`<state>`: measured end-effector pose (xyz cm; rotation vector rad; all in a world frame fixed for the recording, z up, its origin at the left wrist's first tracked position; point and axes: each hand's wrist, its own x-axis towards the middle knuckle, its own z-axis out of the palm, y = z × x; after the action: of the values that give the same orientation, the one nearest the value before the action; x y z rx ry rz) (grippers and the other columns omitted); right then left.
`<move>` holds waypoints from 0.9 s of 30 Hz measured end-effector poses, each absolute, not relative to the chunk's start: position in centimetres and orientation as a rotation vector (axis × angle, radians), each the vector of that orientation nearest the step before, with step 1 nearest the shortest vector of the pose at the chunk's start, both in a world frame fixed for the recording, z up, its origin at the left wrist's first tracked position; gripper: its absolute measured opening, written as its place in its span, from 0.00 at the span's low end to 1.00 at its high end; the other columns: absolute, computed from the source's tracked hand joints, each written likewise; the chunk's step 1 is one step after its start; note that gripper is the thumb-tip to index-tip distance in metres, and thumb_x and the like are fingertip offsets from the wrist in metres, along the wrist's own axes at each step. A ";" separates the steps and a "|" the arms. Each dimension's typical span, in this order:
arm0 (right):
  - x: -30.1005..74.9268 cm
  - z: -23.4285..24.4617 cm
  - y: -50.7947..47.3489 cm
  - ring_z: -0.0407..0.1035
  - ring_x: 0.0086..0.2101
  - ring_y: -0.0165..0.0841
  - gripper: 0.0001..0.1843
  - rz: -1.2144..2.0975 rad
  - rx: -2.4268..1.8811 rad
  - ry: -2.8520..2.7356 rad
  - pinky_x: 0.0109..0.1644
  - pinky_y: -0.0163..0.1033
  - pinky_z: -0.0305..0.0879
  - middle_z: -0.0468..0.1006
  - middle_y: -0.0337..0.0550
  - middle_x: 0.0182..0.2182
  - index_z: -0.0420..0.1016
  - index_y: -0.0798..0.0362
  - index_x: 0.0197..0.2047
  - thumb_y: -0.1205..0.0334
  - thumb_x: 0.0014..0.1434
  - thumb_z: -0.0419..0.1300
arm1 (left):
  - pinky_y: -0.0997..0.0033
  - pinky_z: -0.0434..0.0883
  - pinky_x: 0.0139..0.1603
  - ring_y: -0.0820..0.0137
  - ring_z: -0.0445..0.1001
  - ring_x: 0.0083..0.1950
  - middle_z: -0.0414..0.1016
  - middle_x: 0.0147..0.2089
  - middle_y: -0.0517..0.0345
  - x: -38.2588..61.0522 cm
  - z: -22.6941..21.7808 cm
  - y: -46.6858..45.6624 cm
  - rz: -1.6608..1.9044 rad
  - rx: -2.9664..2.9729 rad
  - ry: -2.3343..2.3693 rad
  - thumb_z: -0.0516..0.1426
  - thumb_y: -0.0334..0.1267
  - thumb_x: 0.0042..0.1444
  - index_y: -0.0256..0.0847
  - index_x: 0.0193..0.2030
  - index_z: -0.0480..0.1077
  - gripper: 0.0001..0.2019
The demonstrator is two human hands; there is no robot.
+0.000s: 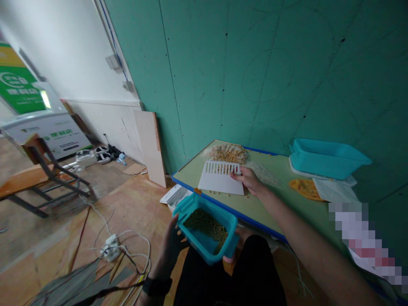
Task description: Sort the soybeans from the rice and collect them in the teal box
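Note:
My left hand (pixel 174 239) is closed on the left side of a teal plastic basin (pixel 208 257), tilted below the table's front edge. Inside lie small dark green beans (pixel 200 221), with yellowish beans (pixel 220 233) toward its right end. A white slotted plastic scraper (pixel 219 183) lies low over the tabletop, its right edge pinched in my right hand (pixel 250 180). Behind it spreads a pile of yellow beans (pixel 228 153) mixed with pale grains. More white grains (pixel 264 174) are scattered to the right, and a few loose beans lie by the near edge.
The light green table (pixel 270 204) has a blue rim and stands against a green wall. A second teal basin (pixel 331 159) sits at its right, near a yellow-brown flat piece (pixel 306 189). Left on the floor are a power strip with cables (pixel 111 247) and a wooden chair (pixel 41 170).

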<state>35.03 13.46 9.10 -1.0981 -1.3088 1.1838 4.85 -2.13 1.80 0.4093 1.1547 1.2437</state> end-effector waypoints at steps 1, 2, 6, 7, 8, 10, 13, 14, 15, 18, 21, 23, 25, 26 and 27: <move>35.0 9.1 13.4 0.77 0.33 0.39 0.27 1.189 -1.094 -1.307 0.36 0.40 0.71 0.85 0.46 0.35 0.81 0.55 0.39 0.48 0.38 0.77 | 0.61 0.76 0.34 0.62 0.77 0.34 0.76 0.38 0.57 4.7 1.7 -2.0 1.237 0.406 1.152 0.64 0.55 0.51 0.46 0.49 0.75 0.22; 34.9 9.2 13.4 0.77 0.32 0.39 0.27 1.195 -1.092 -1.304 0.36 0.40 0.71 0.85 0.46 0.35 0.80 0.55 0.39 0.48 0.38 0.77 | 0.61 0.76 0.34 0.62 0.77 0.35 0.77 0.38 0.57 4.6 1.7 -1.9 1.227 0.401 1.152 0.63 0.56 0.51 0.45 0.48 0.75 0.22; 34.9 9.2 13.3 0.77 0.32 0.39 0.28 1.218 -1.091 -1.302 0.34 0.39 0.71 0.85 0.47 0.36 0.80 0.54 0.39 0.47 0.37 0.78 | 0.62 0.77 0.35 0.63 0.77 0.36 0.77 0.39 0.55 4.4 1.7 -1.4 1.185 0.356 1.158 0.61 0.56 0.55 0.43 0.47 0.76 0.21; 34.9 9.2 13.3 0.77 0.33 0.39 0.28 1.222 -1.092 -1.302 0.34 0.39 0.71 0.85 0.47 0.36 0.80 0.54 0.39 0.46 0.37 0.78 | 0.62 0.77 0.36 0.64 0.77 0.36 0.77 0.39 0.55 4.4 1.7 -1.4 1.185 0.355 1.158 0.61 0.55 0.56 0.43 0.47 0.76 0.20; 34.9 9.2 13.2 0.77 0.33 0.39 0.28 1.226 -1.092 -1.304 0.34 0.40 0.71 0.85 0.47 0.36 0.80 0.54 0.39 0.46 0.37 0.78 | 0.62 0.78 0.37 0.64 0.77 0.36 0.77 0.39 0.55 4.5 1.9 -1.5 1.191 0.361 1.159 0.61 0.55 0.56 0.43 0.47 0.76 0.20; 35.0 9.1 13.2 0.77 0.33 0.39 0.28 1.235 -1.093 -1.305 0.34 0.40 0.71 0.85 0.48 0.36 0.81 0.54 0.39 0.46 0.37 0.78 | 0.61 0.78 0.38 0.62 0.77 0.38 0.78 0.40 0.54 4.7 2.2 -1.7 1.192 0.379 1.165 0.61 0.56 0.56 0.43 0.48 0.76 0.21; 35.1 9.1 13.1 0.77 0.33 0.39 0.28 1.247 -1.093 -1.306 0.35 0.40 0.71 0.85 0.48 0.35 0.81 0.55 0.38 0.47 0.37 0.78 | 0.60 0.77 0.37 0.60 0.78 0.38 0.79 0.39 0.54 5.2 2.7 -2.1 1.208 0.400 1.175 0.60 0.56 0.57 0.44 0.47 0.77 0.20; 35.2 9.2 13.0 0.77 0.33 0.39 0.28 1.254 -1.091 -1.307 0.35 0.40 0.71 0.85 0.48 0.35 0.81 0.55 0.39 0.47 0.37 0.78 | 0.60 0.76 0.36 0.59 0.78 0.38 0.80 0.38 0.55 5.4 2.9 -2.3 1.216 0.402 1.172 0.60 0.56 0.57 0.45 0.46 0.77 0.19; 35.2 9.2 12.9 0.77 0.33 0.39 0.28 1.263 -1.090 -1.308 0.35 0.40 0.71 0.85 0.48 0.36 0.81 0.55 0.39 0.47 0.38 0.78 | 0.60 0.76 0.35 0.58 0.78 0.37 0.81 0.37 0.56 5.6 3.1 -2.4 1.228 0.402 1.168 0.60 0.54 0.58 0.47 0.45 0.78 0.17; 35.3 9.4 12.6 0.77 0.32 0.38 0.29 1.307 -1.096 -1.303 0.34 0.39 0.70 0.85 0.49 0.36 0.80 0.56 0.41 0.49 0.38 0.78 | 0.59 0.74 0.35 0.55 0.79 0.39 0.83 0.34 0.59 6.0 3.7 -2.7 1.225 0.368 1.147 0.59 0.51 0.59 0.54 0.41 0.78 0.10; 35.6 9.4 12.4 0.76 0.30 0.36 0.30 1.359 -1.105 -1.289 0.32 0.38 0.69 0.85 0.48 0.36 0.79 0.57 0.42 0.50 0.38 0.78 | 0.57 0.75 0.37 0.52 0.80 0.47 0.85 0.33 0.59 6.4 4.6 -3.0 1.129 0.354 1.115 0.59 0.52 0.60 0.55 0.36 0.78 0.09; 35.9 9.4 12.4 0.76 0.30 0.35 0.29 1.374 -1.106 -1.292 0.31 0.36 0.69 0.85 0.46 0.35 0.78 0.57 0.42 0.51 0.39 0.78 | 0.57 0.77 0.39 0.52 0.80 0.52 0.86 0.34 0.57 6.8 5.3 -3.3 1.067 0.377 1.064 0.59 0.52 0.61 0.53 0.34 0.78 0.11; 36.3 9.4 12.5 0.76 0.29 0.34 0.28 1.383 -1.114 -1.299 0.30 0.35 0.68 0.84 0.45 0.34 0.78 0.57 0.42 0.51 0.40 0.77 | 0.58 0.78 0.39 0.53 0.80 0.54 0.87 0.38 0.59 7.2 5.8 -3.7 1.080 0.381 1.011 0.60 0.49 0.61 0.54 0.35 0.78 0.08; 36.5 9.4 12.4 0.75 0.28 0.34 0.28 1.389 -1.118 -1.304 0.30 0.35 0.68 0.84 0.45 0.34 0.79 0.57 0.42 0.51 0.40 0.77 | 0.58 0.78 0.38 0.54 0.80 0.55 0.87 0.40 0.61 7.4 5.9 -3.8 1.096 0.375 0.998 0.60 0.47 0.61 0.55 0.36 0.78 0.06; 36.7 9.4 12.4 0.76 0.29 0.34 0.28 1.397 -1.120 -1.309 0.30 0.35 0.68 0.84 0.45 0.35 0.79 0.57 0.42 0.52 0.40 0.77 | 0.58 0.79 0.38 0.54 0.80 0.55 0.87 0.40 0.62 7.6 5.9 -3.9 1.122 0.364 0.995 0.61 0.44 0.60 0.56 0.36 0.78 0.04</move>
<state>36.70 12.43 9.42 -1.1195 -1.3088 1.3965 7.56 -3.91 5.86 0.3638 0.9949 1.1221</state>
